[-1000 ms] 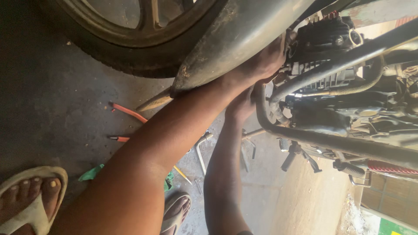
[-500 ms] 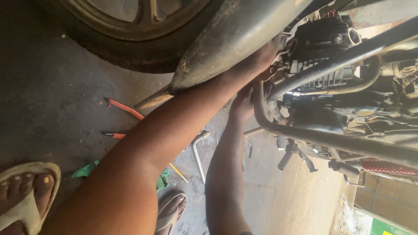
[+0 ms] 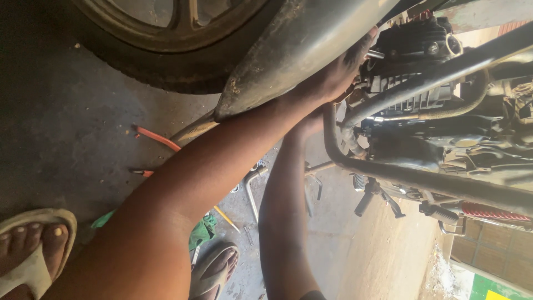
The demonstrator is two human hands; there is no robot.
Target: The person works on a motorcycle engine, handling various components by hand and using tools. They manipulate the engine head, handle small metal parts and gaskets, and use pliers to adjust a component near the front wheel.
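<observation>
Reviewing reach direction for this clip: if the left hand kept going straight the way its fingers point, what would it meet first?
The left hand points up and right, beside the grey exhaust pipe. Going straight on, it would likely first meet the black engine block, just past the fingertips. Depth is unclear; it may already touch it.

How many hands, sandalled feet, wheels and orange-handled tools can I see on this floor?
Hands: 2 (left hand, right hand)
Sandalled feet: 2
Wheels: 1
Orange-handled tools: 2
Total: 7

One head-worn camera looks down, close, along both arms toward the motorcycle engine (image 3: 422,72).
</observation>
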